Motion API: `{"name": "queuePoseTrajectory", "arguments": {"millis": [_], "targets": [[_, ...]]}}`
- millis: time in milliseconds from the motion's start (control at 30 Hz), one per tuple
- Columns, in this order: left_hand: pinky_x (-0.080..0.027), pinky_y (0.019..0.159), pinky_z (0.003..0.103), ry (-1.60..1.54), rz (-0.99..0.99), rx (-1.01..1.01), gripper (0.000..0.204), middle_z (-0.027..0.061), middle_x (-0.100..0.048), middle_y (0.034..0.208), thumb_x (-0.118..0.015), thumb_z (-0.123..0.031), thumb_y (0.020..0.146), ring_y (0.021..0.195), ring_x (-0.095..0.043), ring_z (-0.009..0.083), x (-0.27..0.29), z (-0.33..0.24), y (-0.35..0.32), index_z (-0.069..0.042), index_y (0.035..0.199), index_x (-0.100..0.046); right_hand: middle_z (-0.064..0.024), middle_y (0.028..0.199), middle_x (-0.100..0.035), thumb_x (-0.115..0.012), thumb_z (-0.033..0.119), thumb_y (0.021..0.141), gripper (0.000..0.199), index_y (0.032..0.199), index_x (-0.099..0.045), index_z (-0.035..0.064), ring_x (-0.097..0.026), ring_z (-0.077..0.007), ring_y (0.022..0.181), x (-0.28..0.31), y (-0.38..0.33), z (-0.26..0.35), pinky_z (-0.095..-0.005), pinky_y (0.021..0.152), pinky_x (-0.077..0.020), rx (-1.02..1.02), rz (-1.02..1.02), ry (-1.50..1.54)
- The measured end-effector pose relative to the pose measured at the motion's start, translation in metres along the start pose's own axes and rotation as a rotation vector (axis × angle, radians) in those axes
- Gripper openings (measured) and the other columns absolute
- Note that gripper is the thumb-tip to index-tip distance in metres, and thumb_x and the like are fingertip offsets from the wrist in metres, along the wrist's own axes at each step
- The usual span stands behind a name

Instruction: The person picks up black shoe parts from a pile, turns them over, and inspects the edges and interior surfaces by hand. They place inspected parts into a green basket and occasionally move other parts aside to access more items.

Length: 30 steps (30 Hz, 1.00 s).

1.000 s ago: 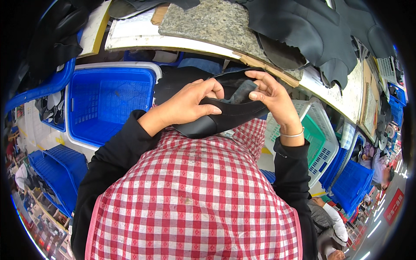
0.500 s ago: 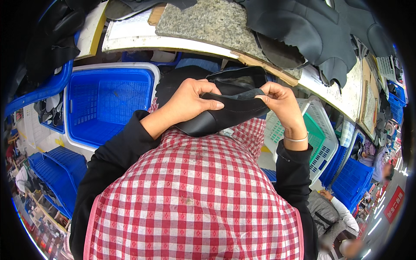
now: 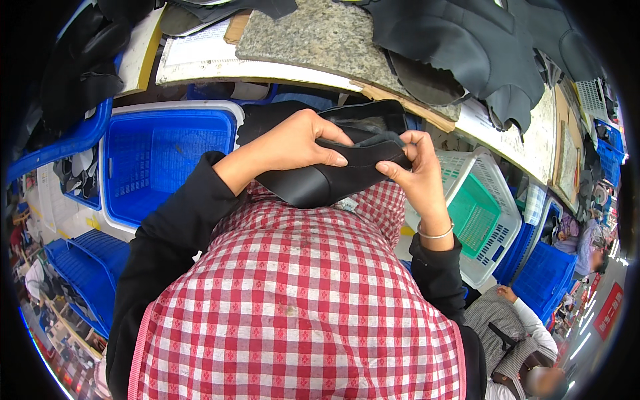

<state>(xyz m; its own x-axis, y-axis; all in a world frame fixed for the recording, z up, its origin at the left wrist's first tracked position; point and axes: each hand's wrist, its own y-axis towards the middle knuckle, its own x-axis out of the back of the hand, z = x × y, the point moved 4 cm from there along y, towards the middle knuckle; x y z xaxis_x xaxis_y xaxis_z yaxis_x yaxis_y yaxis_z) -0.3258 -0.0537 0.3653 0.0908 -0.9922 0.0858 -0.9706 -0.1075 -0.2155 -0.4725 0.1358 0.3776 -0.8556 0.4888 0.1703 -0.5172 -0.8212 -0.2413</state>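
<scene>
A black shoe upper [image 3: 313,180] with a smooth, shiny front part lies across my lap, over a red-and-white checked apron [image 3: 287,280]. Its edge is pinched between thumb and fingers of my left hand [image 3: 300,141], whose fingertips reach inside the opening. My right hand [image 3: 419,167], with a bangle at the wrist, grips the same edge farther right, thumb on the outer side. Behind that edge the other wall of the opening stands up, showing a greyish lining. More black material lies under my left hand, partly covered by it.
Ahead is a workbench with a grey stone slab [image 3: 313,37] and a pile of black leather pieces [image 3: 460,50]. A blue basket [image 3: 170,157] stands at my left, a white crate [image 3: 503,220] with a green basket [image 3: 477,207] at my right. Behind that, a person in grey [image 3: 497,320] sits.
My right hand has moved left and slightly down along the edge, its thumb now lower on the outer side. My left hand has shifted up a little, still pinching.
</scene>
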Motion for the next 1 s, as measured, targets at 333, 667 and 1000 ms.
{"name": "queuePoseTrajectory", "arguments": {"millis": [333,667,1000], "targets": [[-0.055,0.083,0.029,-0.087,-0.019,0.055,0.032,0.0111,-0.078,0.096,-0.083,-0.007,0.08,0.087,-0.07,0.0122,-0.01,0.001,0.005,0.002,0.11,-0.077,-0.0008,0.082,-0.065,-0.084,0.006,0.085,0.062,0.135,-0.047,0.0033,-0.058,-0.0056,0.076,-0.007,-0.006,0.017,-0.0199,0.07,-0.0465,0.054,-0.061,-0.297],[-0.055,0.082,0.029,-0.054,-0.083,0.061,0.035,0.0124,-0.079,0.096,-0.082,-0.007,0.079,0.086,-0.071,0.0127,-0.015,0.006,0.006,0.002,0.113,-0.076,0.0011,0.077,-0.06,-0.079,0.007,0.091,0.044,0.122,-0.047,0.0016,-0.054,-0.004,0.073,-0.011,-0.008,0.002,-0.0187,0.067,-0.0432,0.128,-0.188,-0.157],[-0.055,0.088,0.028,-0.074,-0.041,0.028,0.04,0.0103,-0.078,0.106,-0.08,-0.004,0.084,0.095,-0.068,0.0103,-0.014,0.004,0.002,0.002,0.122,-0.072,-0.0031,0.081,-0.07,-0.081,0.008,0.089,0.044,0.12,-0.051,0.0016,-0.062,-0.0068,0.074,-0.006,0.001,0.002,-0.0221,0.067,-0.0475,0.0,-0.093,-0.187]]}}
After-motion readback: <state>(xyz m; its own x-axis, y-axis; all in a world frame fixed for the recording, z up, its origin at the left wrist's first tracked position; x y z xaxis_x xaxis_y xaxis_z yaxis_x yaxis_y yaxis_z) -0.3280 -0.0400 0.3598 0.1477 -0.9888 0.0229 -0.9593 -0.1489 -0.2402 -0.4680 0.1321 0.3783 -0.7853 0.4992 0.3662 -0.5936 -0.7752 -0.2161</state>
